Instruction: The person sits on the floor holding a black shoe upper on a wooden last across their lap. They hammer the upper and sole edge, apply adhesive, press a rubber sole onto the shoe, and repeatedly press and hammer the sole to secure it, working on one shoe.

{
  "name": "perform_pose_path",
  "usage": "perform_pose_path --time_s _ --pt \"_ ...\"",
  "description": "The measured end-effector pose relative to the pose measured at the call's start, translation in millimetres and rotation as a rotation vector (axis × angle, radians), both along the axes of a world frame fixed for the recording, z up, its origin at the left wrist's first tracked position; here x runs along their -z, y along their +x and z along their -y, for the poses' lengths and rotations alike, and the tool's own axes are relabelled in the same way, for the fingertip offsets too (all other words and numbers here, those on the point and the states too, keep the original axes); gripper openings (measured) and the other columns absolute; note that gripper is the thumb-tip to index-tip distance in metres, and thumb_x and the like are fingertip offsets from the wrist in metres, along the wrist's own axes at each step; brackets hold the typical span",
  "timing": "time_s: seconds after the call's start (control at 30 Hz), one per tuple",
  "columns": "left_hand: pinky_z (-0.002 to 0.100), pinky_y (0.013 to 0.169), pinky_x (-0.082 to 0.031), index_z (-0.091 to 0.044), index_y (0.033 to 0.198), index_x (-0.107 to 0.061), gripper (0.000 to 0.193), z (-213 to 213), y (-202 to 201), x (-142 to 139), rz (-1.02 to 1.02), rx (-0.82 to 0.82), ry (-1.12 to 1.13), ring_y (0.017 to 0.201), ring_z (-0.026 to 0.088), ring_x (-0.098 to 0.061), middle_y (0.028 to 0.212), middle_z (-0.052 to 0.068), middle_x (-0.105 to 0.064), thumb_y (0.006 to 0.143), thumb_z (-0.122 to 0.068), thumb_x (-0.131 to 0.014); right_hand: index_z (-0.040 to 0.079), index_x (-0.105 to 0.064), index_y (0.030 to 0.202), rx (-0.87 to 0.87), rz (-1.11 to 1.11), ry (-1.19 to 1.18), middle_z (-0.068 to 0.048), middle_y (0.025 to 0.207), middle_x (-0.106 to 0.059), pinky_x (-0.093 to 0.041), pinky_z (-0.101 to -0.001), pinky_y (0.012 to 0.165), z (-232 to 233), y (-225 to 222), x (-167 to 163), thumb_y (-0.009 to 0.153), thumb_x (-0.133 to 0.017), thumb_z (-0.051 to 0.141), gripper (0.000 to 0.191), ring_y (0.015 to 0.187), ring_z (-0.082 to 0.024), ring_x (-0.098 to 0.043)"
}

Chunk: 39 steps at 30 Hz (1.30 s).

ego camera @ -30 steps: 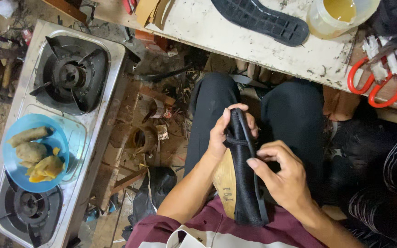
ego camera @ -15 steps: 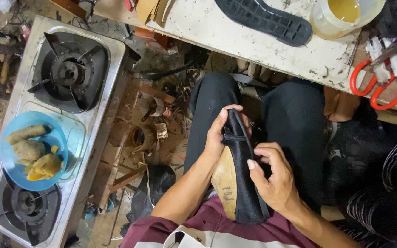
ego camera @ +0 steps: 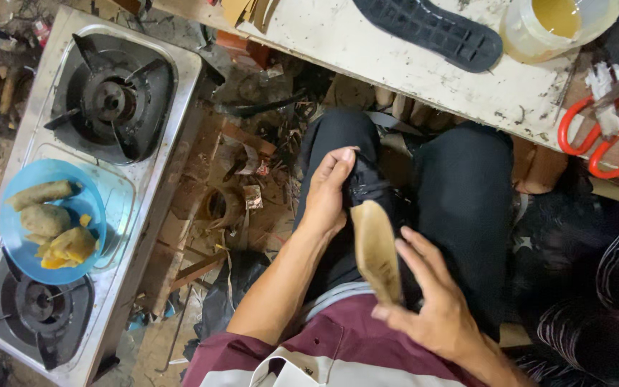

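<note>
Holding: your left hand (ego camera: 329,192) grips the black shoe (ego camera: 368,188), fingers closed.
Right hand (ego camera: 435,301): fingers loosely cup the tan insole (ego camera: 377,249).
Next: press it flat, I judge.

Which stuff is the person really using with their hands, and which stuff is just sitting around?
In use:
- black shoe upper with tan insole, held on the lap
- left hand, gripping its top end
- right hand, around its lower end

Lying about:
- black rubber outsole on the white workbench
- tub of yellow glue
- red-handled scissors
- steel two-burner stove
- blue plate of fried food
</note>
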<state>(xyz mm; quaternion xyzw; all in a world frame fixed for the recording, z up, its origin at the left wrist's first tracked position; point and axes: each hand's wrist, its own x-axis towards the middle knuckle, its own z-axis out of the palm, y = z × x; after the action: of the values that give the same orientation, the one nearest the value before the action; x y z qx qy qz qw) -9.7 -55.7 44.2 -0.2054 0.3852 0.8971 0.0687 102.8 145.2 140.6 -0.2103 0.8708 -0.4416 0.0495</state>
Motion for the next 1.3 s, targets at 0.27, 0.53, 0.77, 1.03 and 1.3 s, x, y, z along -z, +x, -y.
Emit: perform_pose_path --time_s 0.27,0.53,0.77,1.03,1.3 --pt "0.036 0.108 -0.047 -0.001 0.141 -0.057 0.044 -5.8 3.3 -9.5 -0.043 0.229 0.108 0.120 0.020 -0.061 0.132 0.011 -0.065 0.108 -0.030 -0.055 -0.001 -0.041 0.151 0.269 0.329 -0.147 -0.020 0.150 -0.052 -0.041 -0.0381 0.113 -9.4 2.3 28.9 0.078 -0.077 0.021 0.085 0.137 -0.029 -0.053" --pt "0.046 0.117 -0.041 -0.015 0.164 -0.030 0.066 -11.8 9.0 -36.4 -0.093 0.400 0.259 0.139 0.024 -0.051 0.155 0.007 -0.050 0.106 -0.037 -0.053 -0.007 -0.042 0.151 0.351 0.775 -0.835 -0.018 0.143 -0.058 -0.040 -0.0358 0.111 -28.1 2.2 30.6 0.079 -0.065 0.008 0.077 0.132 -0.024 -0.055" --pt "0.049 0.100 -0.049 -0.017 0.165 -0.028 0.072 -13.9 12.8 -33.0 -0.061 0.436 -0.023 0.121 0.020 -0.057 0.137 0.006 -0.057 0.101 -0.037 -0.057 -0.007 -0.040 0.152 0.395 1.068 -1.226 -0.025 0.137 -0.059 -0.049 -0.0482 0.100 -37.8 1.5 34.0 0.081 -0.057 0.007 0.075 0.120 -0.035 -0.062" --pt "0.033 0.100 -0.050 -0.006 0.167 -0.028 0.075 -20.5 16.7 -30.4 -0.147 0.425 -0.328 0.119 0.021 -0.059 0.133 0.017 -0.061 0.105 -0.033 -0.061 -0.016 -0.036 0.151 0.226 1.239 -1.429 -0.042 0.142 -0.051 -0.046 -0.0525 0.106 -40.5 -2.5 31.2 0.088 -0.053 0.021 0.075 0.122 -0.045 -0.062" --pt "0.033 0.115 -0.044 -0.009 0.171 -0.011 0.094 -14.2 33.6 -53.7 -0.356 0.566 -0.167 0.139 0.021 -0.052 0.165 0.013 -0.037 0.097 0.001 -0.068 -0.011 -0.041 0.149 0.303 1.130 -1.405 -0.039 0.137 -0.057 -0.047 -0.0540 0.105 -41.3 3.3 33.8 0.087 -0.054 0.017 0.069 0.120 -0.044 -0.062"
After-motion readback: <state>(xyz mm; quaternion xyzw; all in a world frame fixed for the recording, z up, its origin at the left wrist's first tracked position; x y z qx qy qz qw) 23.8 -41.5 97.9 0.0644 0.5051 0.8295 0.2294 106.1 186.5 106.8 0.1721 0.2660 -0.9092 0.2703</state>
